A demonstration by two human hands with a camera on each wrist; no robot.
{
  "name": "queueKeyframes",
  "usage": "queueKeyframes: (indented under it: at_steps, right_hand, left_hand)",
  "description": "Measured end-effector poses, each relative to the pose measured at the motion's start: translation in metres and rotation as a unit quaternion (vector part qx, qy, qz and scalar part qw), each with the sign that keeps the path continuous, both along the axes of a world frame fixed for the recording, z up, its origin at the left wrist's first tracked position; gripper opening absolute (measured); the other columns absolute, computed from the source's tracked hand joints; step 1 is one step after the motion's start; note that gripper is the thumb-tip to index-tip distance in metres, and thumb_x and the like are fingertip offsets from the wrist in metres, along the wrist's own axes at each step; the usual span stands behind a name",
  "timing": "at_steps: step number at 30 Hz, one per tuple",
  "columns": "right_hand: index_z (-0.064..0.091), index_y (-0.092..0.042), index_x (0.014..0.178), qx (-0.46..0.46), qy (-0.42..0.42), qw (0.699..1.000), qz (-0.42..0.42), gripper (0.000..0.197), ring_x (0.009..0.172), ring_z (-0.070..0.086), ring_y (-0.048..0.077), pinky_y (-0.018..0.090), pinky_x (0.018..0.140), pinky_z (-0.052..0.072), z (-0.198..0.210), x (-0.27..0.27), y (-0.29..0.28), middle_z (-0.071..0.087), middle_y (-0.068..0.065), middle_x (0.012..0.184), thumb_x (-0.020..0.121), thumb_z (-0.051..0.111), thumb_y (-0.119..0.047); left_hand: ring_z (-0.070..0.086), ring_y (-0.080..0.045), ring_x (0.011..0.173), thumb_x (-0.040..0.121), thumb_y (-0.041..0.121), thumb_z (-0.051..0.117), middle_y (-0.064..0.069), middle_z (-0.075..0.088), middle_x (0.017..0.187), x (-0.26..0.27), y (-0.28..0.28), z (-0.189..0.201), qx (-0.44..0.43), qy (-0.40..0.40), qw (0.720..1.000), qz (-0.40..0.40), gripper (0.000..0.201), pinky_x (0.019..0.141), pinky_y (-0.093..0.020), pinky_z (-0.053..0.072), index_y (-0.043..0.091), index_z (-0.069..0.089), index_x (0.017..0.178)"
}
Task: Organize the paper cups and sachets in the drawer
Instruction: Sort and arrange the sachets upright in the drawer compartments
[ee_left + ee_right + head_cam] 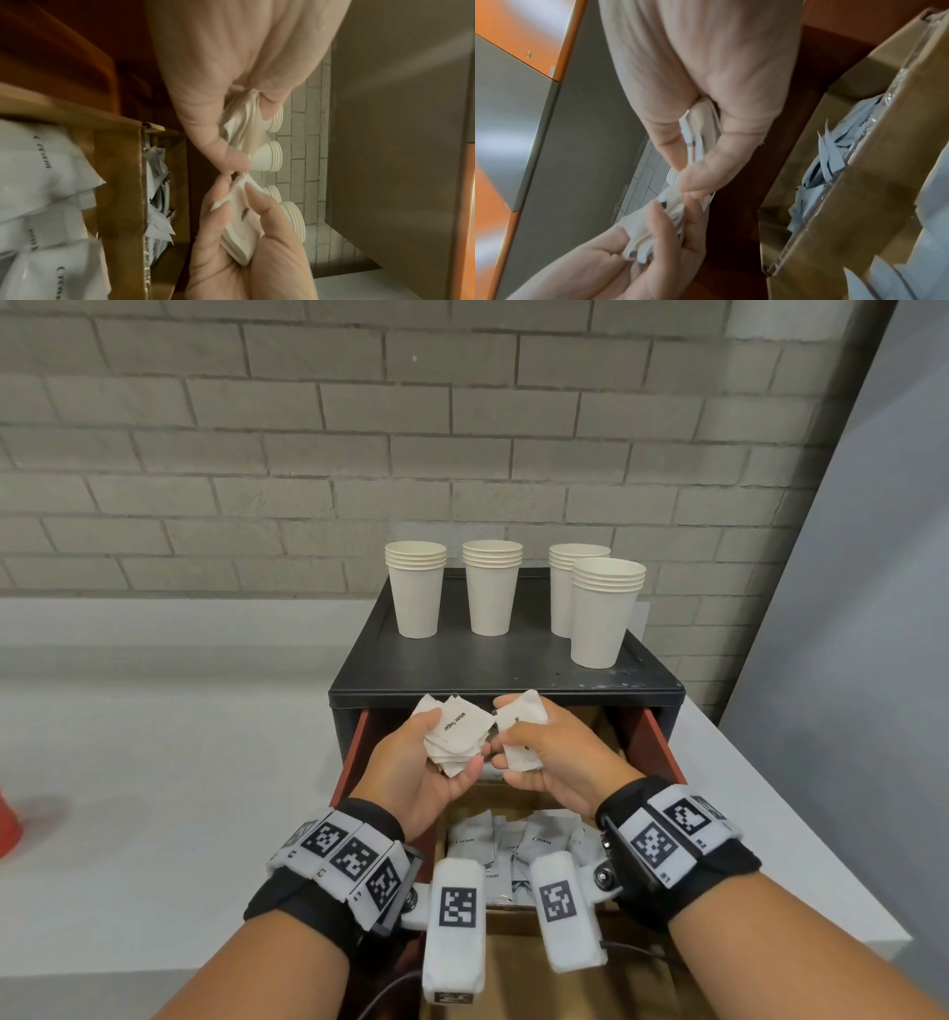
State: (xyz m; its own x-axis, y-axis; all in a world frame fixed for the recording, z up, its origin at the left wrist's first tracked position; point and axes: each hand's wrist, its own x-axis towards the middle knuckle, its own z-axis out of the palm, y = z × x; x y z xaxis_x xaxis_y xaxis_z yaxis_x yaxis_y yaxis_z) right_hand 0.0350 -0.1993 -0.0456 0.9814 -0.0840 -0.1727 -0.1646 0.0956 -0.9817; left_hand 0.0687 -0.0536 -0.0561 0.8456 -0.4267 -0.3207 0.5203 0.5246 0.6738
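Over the open drawer (660, 737), my left hand (454, 743) grips a loose bundle of white sugar sachets (459, 724). My right hand (513, 743) pinches a smaller bundle of sugar sachets (526, 713) right beside it, thumbs nearly touching. In the left wrist view my left hand (246, 138) holds its sachets (243, 121). The right wrist view has my right hand (690, 162) pinching its own sachets (695, 130). Several stacks of white paper cups (416, 593) stand upright on the black cabinet top (462, 667). Grey cream sachets (544, 837) fill the near cardboard compartment.
A cardboard divider (118, 182) splits the drawer, and more grey sachets (156, 203) lie in the compartment behind it. The cabinet sits on a white counter (154, 762) against a grey brick wall (257, 428). An orange object (7, 824) shows at the left edge.
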Motion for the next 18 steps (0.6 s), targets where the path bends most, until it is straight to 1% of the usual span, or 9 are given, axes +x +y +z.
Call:
queueKeyframes:
  at_steps: [3,7,9,10,12,13,14,16,18]
  right_hand:
    - [0.055,-0.020,0.114,-0.004,-0.013,1.000,-0.010,0.030,0.068,0.060,0.009,0.019,0.053,0.051,-0.0024,0.0005,0.0049,0.064,0.005,0.089,0.087,0.062,-0.009]
    - [0.057,-0.016,0.107,-0.011,-0.038,0.998,-0.056,0.029,0.066,0.059,0.011,0.016,0.045,0.048,-0.0050,0.0024,0.0041,0.063,0.005,0.087,0.084,0.063,0.000]
    - [0.058,-0.016,0.102,-0.015,-0.041,0.996,-0.073,0.026,0.065,0.058,0.012,0.015,0.044,0.047,-0.0048,0.0025,0.0014,0.063,0.007,0.087,0.084,0.061,0.003]
    - [0.059,-0.016,0.100,-0.016,-0.041,0.996,-0.077,0.025,0.066,0.059,0.012,0.015,0.045,0.047,-0.0044,0.0021,0.0002,0.063,0.007,0.088,0.084,0.061,0.003]
    - [0.058,-0.014,0.105,-0.017,-0.040,0.996,-0.079,0.025,0.071,0.062,0.011,0.015,0.048,0.047,-0.0026,0.0015,-0.0016,0.065,0.006,0.095,0.086,0.061,0.001]
    - [0.057,-0.013,0.108,-0.015,-0.040,0.996,-0.078,0.025,0.074,0.064,0.011,0.015,0.050,0.047,-0.0018,0.0011,-0.0020,0.065,0.006,0.097,0.087,0.060,0.000]
    - [0.056,-0.013,0.109,-0.010,-0.040,0.996,-0.077,0.025,0.076,0.065,0.011,0.015,0.051,0.047,-0.0011,0.0008,-0.0022,0.066,0.005,0.098,0.087,0.060,-0.001]
    - [0.056,-0.014,0.105,0.001,-0.038,0.997,-0.072,0.021,0.078,0.066,0.012,0.015,0.053,0.047,-0.0007,0.0003,-0.0023,0.067,0.004,0.098,0.088,0.059,-0.001]
    - [0.055,-0.015,0.100,0.016,-0.037,0.997,-0.064,0.018,0.080,0.066,0.013,0.015,0.053,0.047,-0.0007,-0.0007,-0.0018,0.068,0.003,0.095,0.089,0.058,-0.001]
  left_hand:
    - [0.063,-0.029,0.095,0.098,0.017,0.044,-0.020,0.062,0.117,0.0006,-0.0008,-0.0020,-0.001,-0.007,1.000,-0.002,0.030,0.056,-0.028,0.058,0.003,0.051,0.124]
    - [0.062,-0.029,0.095,0.096,0.004,0.044,-0.020,0.059,0.121,-0.0018,-0.0049,-0.0042,0.047,-0.034,0.997,-0.049,0.035,0.058,-0.030,0.059,0.009,0.049,0.129]
    - [0.062,-0.028,0.097,0.095,0.003,0.045,-0.018,0.060,0.123,-0.0025,-0.0059,-0.0051,0.060,-0.048,0.995,-0.067,0.036,0.058,-0.031,0.058,0.013,0.049,0.130]
    - [0.062,-0.027,0.098,0.095,0.005,0.046,-0.017,0.061,0.121,-0.0031,-0.0059,-0.0050,0.061,-0.050,0.994,-0.072,0.035,0.059,-0.032,0.057,0.014,0.051,0.128]
    - [0.063,-0.027,0.096,0.095,0.016,0.048,-0.015,0.064,0.116,-0.0038,-0.0045,-0.0030,0.057,-0.038,0.995,-0.072,0.028,0.062,-0.033,0.055,0.013,0.055,0.123]
    - [0.063,-0.026,0.096,0.096,0.021,0.048,-0.015,0.066,0.114,-0.0037,-0.0036,-0.0021,0.051,-0.029,0.996,-0.066,0.027,0.062,-0.033,0.054,0.012,0.056,0.120]
    - [0.064,-0.026,0.095,0.096,0.022,0.048,-0.015,0.067,0.112,-0.0031,-0.0028,-0.0016,0.047,-0.022,0.997,-0.054,0.027,0.059,-0.032,0.055,0.010,0.056,0.118]
    - [0.064,-0.026,0.092,0.096,0.016,0.047,-0.015,0.068,0.105,-0.0020,-0.0016,-0.0012,0.049,-0.017,0.998,-0.027,0.021,0.052,-0.027,0.056,0.009,0.055,0.115]
    - [0.065,-0.026,0.088,0.096,0.009,0.048,-0.015,0.068,0.099,-0.0024,-0.0008,-0.0009,0.063,-0.022,0.998,-0.013,0.014,0.048,-0.023,0.055,0.009,0.055,0.108]
